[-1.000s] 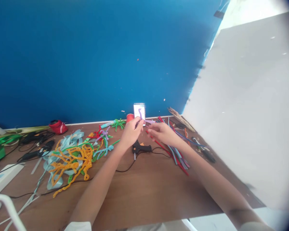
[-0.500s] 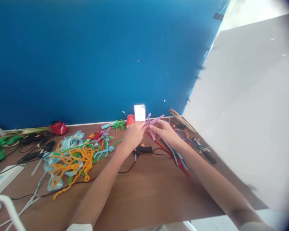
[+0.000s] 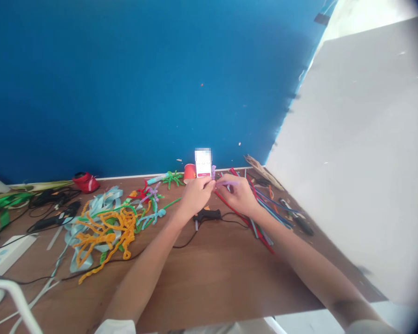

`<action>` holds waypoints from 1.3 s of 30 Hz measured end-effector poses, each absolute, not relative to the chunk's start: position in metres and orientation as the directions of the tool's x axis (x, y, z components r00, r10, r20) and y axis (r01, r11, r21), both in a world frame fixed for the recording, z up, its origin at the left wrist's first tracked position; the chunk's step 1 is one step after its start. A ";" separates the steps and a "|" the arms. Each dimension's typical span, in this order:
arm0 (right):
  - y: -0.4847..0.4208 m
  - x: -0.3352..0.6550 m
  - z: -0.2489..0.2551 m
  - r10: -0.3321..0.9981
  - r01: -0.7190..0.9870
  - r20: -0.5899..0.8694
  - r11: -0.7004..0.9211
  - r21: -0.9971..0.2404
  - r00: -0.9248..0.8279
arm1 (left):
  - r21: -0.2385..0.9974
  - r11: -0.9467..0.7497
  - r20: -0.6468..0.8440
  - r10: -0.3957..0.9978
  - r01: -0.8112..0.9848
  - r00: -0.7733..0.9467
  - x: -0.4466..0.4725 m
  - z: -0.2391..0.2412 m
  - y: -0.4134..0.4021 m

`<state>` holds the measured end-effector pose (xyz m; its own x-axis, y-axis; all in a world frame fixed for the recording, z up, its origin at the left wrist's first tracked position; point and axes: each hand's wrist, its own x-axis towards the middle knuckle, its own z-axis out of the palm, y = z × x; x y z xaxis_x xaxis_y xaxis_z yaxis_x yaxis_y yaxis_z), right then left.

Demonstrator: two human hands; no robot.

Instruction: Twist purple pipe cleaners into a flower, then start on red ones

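Pipe cleaner (image 3: pixel 213 172), purple, is pinched between fingertips of the left hand (image 3: pixel 196 194) and right hand (image 3: pixel 239 194), near the phone (image 3: pixel 203 163). One end points up; another strand (image 3: pixel 230 183) runs rightward, nearly level. Phone-screen writing is illegible.

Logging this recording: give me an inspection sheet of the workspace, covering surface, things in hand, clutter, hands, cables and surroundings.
Surface: brown table, craft materials towards the far side.
In hand: purple stem, fuzzy, partly hidden by fingers.
Clutter: orange stems tangled with pale ribbon at left; loose stems at right; red cup and lit phone near the wall.
Hands: left hand and right hand close together, both holding the purple stem.
Cables: black cord by the glue gun; more around the white power strip.
Surroundings: blue wall behind, white panel at right.
Other people: nothing seen.
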<state>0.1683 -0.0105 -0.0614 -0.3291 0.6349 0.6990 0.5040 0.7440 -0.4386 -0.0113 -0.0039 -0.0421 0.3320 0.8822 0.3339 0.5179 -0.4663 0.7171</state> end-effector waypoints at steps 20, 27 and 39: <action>-0.018 0.168 -0.042 0.902 0.028 0.276 0.302 -0.953 -0.331 | 0.511 -0.631 0.557 0.760 0.583 0.334 -0.011 -0.029 -0.015; -0.018 0.168 -0.040 0.923 -0.098 0.247 0.228 -0.969 -0.296 | 0.283 -0.659 0.609 0.685 0.697 0.399 -0.013 -0.035 -0.014; -0.014 0.171 -0.048 0.907 -0.244 0.166 0.073 -0.967 -0.387 | 0.419 -0.669 0.582 0.717 0.614 0.383 -0.014 -0.032 -0.014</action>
